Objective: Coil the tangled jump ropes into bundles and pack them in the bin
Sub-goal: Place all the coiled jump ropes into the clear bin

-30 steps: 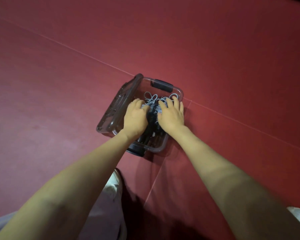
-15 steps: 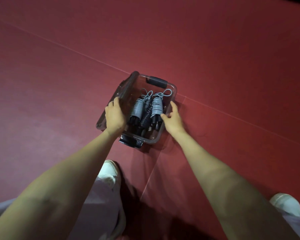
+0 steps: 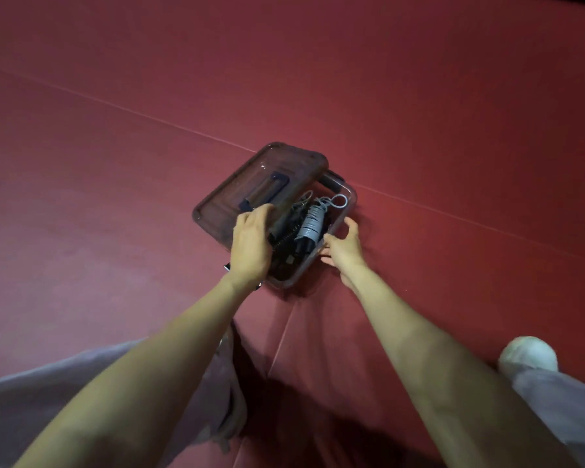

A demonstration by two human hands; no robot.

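On red floor (image 3: 115,163), left hand (image 3: 252,244) gripping tilted lid (image 3: 250,187), right hand (image 3: 343,246) clasping bin (image 3: 349,204) rim, coiled ropes (image 3: 309,226) inside.

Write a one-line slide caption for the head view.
Left hand holds the lid partly over the bin of coiled jump ropes; right hand grips the bin's side.

Dim warm indoor light, red floor (image 3: 115,157) brightest around the clear bin (image 3: 351,197) and fading to dark corners, soft shadow pooled at the bottom centre, faint sheen on the lid (image 3: 223,211), forearms (image 3: 406,325) softly motion-blurred, wide-angle stretching toward the edges, overall grainy softness.
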